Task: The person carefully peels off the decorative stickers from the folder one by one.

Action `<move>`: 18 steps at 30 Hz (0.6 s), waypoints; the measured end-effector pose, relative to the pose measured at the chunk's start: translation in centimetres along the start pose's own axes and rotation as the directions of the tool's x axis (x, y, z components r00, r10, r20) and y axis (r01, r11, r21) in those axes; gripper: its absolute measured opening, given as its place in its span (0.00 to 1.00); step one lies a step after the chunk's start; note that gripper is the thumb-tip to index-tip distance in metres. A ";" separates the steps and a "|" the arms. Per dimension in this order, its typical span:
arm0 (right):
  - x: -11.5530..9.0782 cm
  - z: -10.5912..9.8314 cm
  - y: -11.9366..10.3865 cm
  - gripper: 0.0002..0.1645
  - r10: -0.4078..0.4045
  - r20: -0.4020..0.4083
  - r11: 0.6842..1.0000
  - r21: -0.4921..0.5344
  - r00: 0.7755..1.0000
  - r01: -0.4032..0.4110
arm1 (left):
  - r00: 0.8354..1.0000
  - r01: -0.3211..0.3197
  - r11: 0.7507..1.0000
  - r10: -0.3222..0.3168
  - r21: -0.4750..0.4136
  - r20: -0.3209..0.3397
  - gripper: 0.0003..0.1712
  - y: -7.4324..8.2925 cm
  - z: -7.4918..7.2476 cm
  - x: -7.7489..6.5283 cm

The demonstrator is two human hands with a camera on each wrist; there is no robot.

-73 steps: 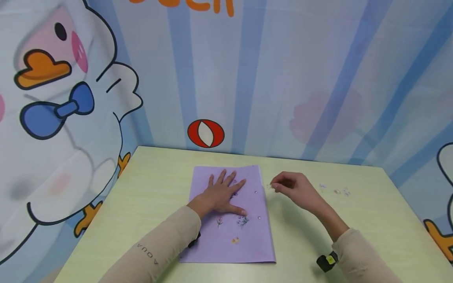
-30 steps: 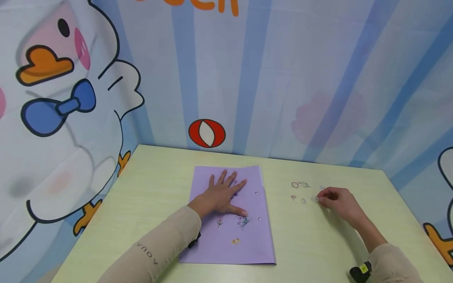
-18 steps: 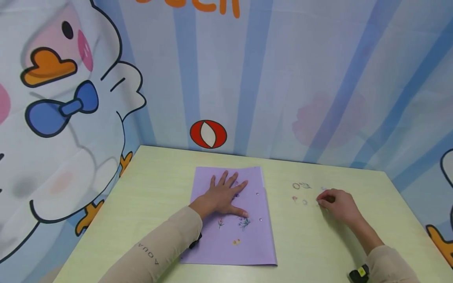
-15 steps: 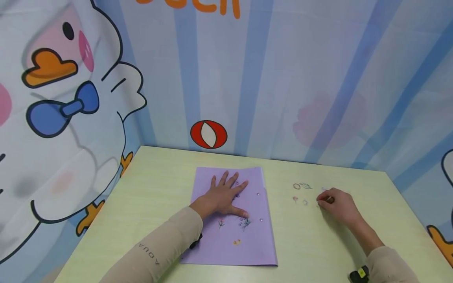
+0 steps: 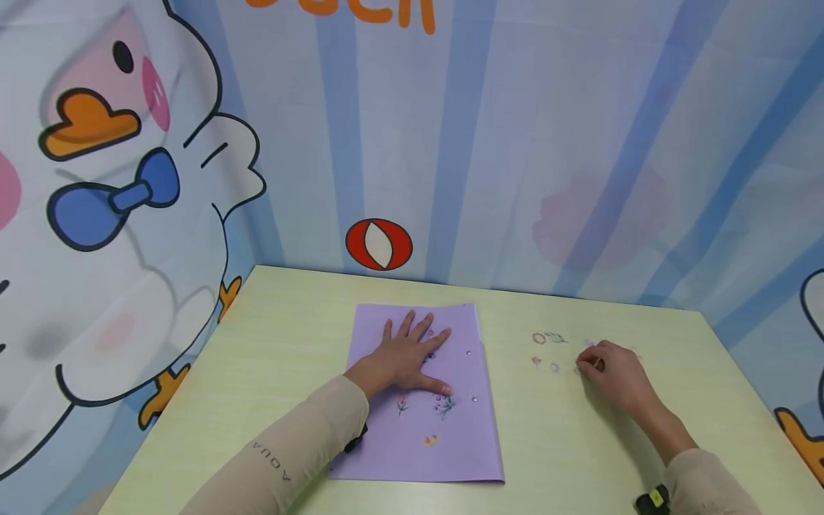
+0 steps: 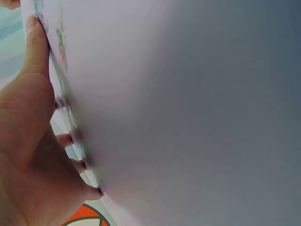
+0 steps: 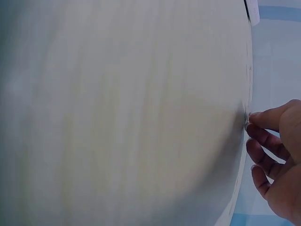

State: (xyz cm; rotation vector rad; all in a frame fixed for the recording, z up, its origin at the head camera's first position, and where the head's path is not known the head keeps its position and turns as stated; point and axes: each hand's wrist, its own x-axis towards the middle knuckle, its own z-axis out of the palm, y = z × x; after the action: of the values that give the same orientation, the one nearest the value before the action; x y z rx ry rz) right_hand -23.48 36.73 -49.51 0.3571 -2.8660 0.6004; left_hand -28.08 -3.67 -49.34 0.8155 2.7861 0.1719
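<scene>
Here, at least four small floral pieces point(image 5: 536, 362) lie towards the right hand's point(image 5: 618, 373) nine to ten o'clock; its thumb and forefinger meet, any hold indiscernible; farther towards nine, the left hand point(image 5: 400, 363) rests flat, fingers spread, on one purple rectangular sheet point(image 5: 399, 461); pale-yellow tabletop point(image 5: 560, 443) separates sheet and pieces; blue-striped cloth point(image 5: 502, 157) rises at twelve.

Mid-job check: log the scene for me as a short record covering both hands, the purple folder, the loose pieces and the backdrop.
Left hand: laid on the purple folder, fingers spread
Right hand: fingers curled, fingertips down by the table; grip on a piece unclear
Folder decorations: pink flower, leafy spray, yellow pieces
Loose pieces: reddish ring, leafy sprig, red flower, pale ring
Backdrop: blue stripes, cartoon duck
</scene>
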 end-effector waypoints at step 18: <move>0.1 0.3 0.1 0.06 0.028 -0.031 1.000 -0.006 0.999 -0.028 | 1.000 -0.005 1.000 0.005 0.002 0.007 0.67 -0.3 0.2 0.2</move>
State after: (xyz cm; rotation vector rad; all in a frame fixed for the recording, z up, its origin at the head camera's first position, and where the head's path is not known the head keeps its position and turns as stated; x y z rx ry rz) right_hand -23.64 36.71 -49.83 0.3044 -2.8472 0.5962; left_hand -28.33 -3.77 -49.65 0.8222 2.7782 0.1660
